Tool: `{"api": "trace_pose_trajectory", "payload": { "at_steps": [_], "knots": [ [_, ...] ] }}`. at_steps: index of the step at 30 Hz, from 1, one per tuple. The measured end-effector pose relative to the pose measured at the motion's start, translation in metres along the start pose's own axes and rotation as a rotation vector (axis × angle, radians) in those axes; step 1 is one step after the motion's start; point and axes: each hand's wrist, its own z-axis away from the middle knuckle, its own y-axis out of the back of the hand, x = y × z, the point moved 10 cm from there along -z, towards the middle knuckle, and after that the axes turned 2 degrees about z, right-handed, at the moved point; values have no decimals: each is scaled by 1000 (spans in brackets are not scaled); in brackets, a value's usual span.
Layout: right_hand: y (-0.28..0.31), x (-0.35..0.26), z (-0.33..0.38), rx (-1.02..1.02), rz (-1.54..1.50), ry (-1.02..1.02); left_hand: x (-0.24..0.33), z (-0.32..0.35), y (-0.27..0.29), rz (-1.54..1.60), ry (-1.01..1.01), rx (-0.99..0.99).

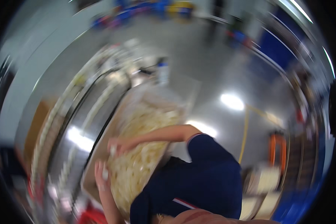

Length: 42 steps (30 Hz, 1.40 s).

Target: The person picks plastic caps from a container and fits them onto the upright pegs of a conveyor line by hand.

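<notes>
Blur smears the whole view, so fine detail is lost; a large cardboard box (97, 149) sits in the lower middle, tilted, heaped with small pale pieces (145, 142) that fill it almost to the rim. The right hand (115, 145) reaches in from the right on a bare arm that leaves a dark blue short sleeve (199, 140); it rests on the pieces near the box's left wall. The left hand (100, 175) comes up from the lower edge and lies at that same wall, just below the right one; the two hands are near each other but apart. A small white speck shows at each hand; I cannot tell whether the fingers of either are spread, curled or closed on anything. A dark blue shirt (209, 183) fills the space right of the box. Left of the box runs a long shiny metal bench (74, 123) with rows of pale bits along it; a bottle (162, 72) stands beyond the box's far end. The grey floor (212, 67) shows bright glare; a yellow line (245, 130) crosses it; an orange frame (278, 149) stands at the right.
</notes>
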Motion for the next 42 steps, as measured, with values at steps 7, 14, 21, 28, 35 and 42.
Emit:
{"api": "trace_pose_trajectory", "payload": {
  "at_steps": [7, 14, 21, 28, 35, 42],
  "knots": [
    [-30, 11, -99, -182, -1337, -565, 51, 28, -27, 103, -183, -55],
    [-81, 23, -152, -166, -1031, -619, 61, 31, 5, 42, -218, 253],
    [-125, 12, -237, -327, 296, -137, 51, 19, 22, -4, -215, 214],
    [-201, -18, -284, -472, 637, 250, 81, 29, 36, 306, -367, 254],
    [-238, 22, -283, -668, 978, 253, 89, 33, 45, 409, -412, 244],
    [-172, -27, -248, -538, 453, 362, 96, 32, 54, 523, -454, 165]
  ]
}}
